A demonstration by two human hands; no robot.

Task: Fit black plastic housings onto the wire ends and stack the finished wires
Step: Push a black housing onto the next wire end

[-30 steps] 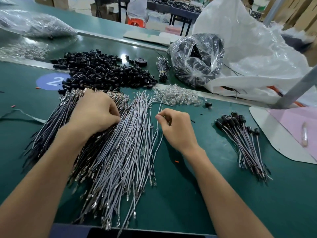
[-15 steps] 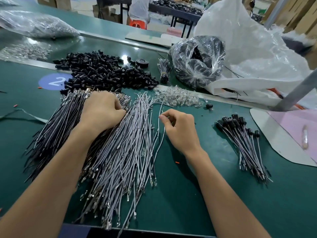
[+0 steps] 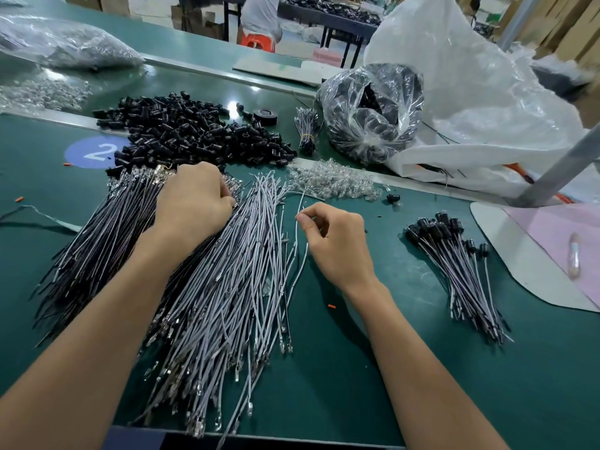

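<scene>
A big fan of loose grey and dark wires [image 3: 227, 274] with metal terminals covers the green table in front of me. My left hand [image 3: 194, 203] lies curled on the top end of the dark wires, its fingertips hidden among the terminals. My right hand [image 3: 334, 238] pinches a single grey wire [image 3: 300, 251] between thumb and forefinger at the pile's right edge. A heap of black plastic housings [image 3: 194, 131] lies behind the wires. Finished wires with black housings [image 3: 454, 261] are stacked at the right.
A small pile of clear plastic caps [image 3: 331, 181] lies right of the housings, one loose black housing [image 3: 393, 198] beside it. A clear bag of black parts [image 3: 373, 112] and a large white bag [image 3: 480, 102] stand behind. A grey metal post [image 3: 558, 170] slants at right.
My right hand has drawn one grey wire a little rightwards out of the pile and lifted its fingertips. The left hand stays on the dark wire ends.
</scene>
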